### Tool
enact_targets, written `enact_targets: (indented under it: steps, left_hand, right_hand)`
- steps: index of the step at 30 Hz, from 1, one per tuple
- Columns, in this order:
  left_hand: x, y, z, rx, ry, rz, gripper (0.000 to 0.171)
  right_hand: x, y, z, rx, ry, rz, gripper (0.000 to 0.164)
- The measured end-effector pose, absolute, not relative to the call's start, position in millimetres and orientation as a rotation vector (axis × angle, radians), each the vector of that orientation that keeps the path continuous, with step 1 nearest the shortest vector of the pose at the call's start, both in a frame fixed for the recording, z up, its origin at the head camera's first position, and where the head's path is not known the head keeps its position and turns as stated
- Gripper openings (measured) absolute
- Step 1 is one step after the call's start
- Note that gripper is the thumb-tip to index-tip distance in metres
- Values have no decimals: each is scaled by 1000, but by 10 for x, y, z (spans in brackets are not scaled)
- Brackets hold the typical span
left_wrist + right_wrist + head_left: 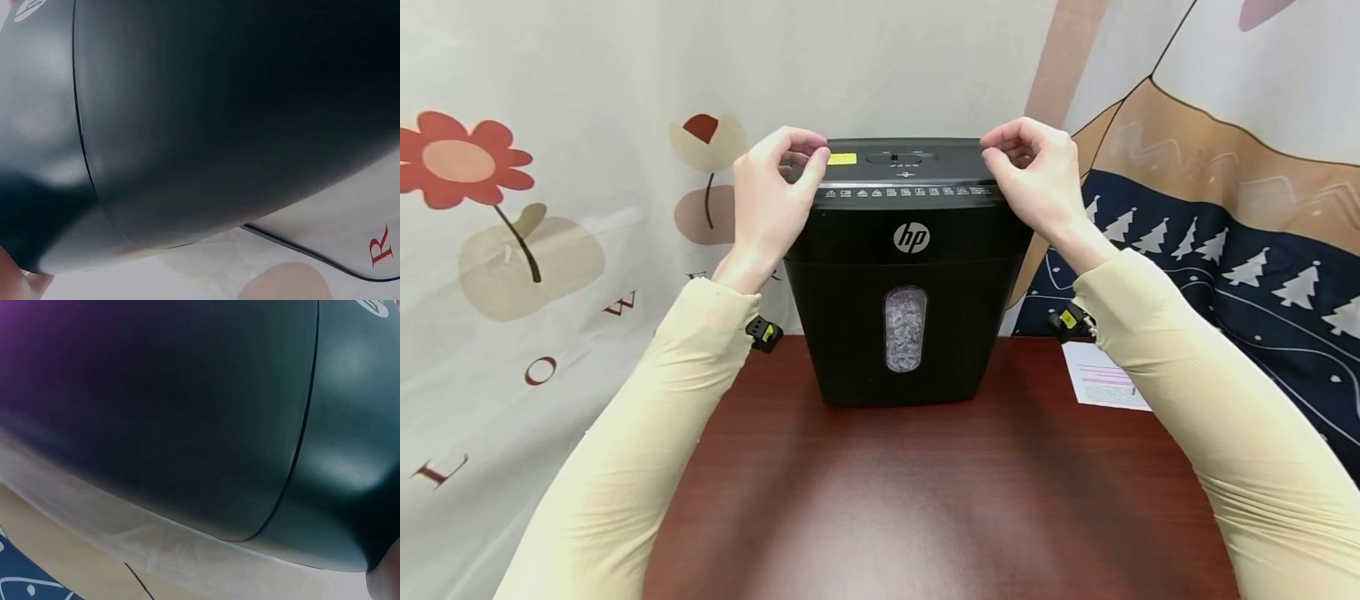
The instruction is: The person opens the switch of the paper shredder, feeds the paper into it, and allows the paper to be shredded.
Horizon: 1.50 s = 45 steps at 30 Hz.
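A black paper shredder (842,308) with an HP logo stands upright on the table, its small front window (906,329) showing shredded paper inside. At the upper left corner of its top part, my left hand (775,192) grips the side with bent fingers and thumb. My right hand (1041,179) holds the opposite upper corner the same way. Fingertips on the outer sides are partly hidden. In both wrist views the shredder's dark side and the seam below its top part fill most of the picture, with only a bit of each hand at a lower corner.
The reddish-brown wooden table (887,500) runs in front of the shredder. A printed sheet of paper (1101,379) lies to the right, partly behind my right sleeve. A black cord (300,250) runs behind the shredder. Patterned curtains (625,67) hang close behind.
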State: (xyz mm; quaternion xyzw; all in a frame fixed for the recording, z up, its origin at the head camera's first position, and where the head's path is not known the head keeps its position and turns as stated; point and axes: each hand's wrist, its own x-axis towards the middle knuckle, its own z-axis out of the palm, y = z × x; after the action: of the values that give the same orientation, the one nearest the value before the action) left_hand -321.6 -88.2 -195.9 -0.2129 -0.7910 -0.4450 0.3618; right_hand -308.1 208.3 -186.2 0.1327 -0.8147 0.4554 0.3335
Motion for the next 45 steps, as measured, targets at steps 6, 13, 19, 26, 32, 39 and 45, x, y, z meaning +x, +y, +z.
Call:
enact_targets:
  steps: [6,13,19,26,32,39,45]
  left_hand:
    - [-3158,-836,-2024,-631,-1904,-1058,24]
    - [-2989,-797,-2205,-715,-1753,-941,25]
    - [-2777,-746,-2443,-770,-1599,-968,22]
    - [-2583,-663,-2727,-872,-1584,-942,25]
    - [-2503,-633,-2911,-932,-1640,-923,28]
    - [-2422,-487,-3316,-990,-1747,-917,29]
    - [-2361,-377,-3636,-979,-1887,-919,30]
  right_hand:
    - [-2936,2154,-1934,383,-2122,1098,25]
    - [-2741,2335,-2099,467,-2062,916,28]
    - [-2596,2577,-2327,501,-2019,839,28]
    - [-2477,2967,-2750,471,-2147,726,35]
    - [-2422,3243,-3106,433,-2326,636,41]
    - [-2415,3712,-3672,338,-2611,516,46]
    - [-2414,4250,-4200,155,-2875,403,59]
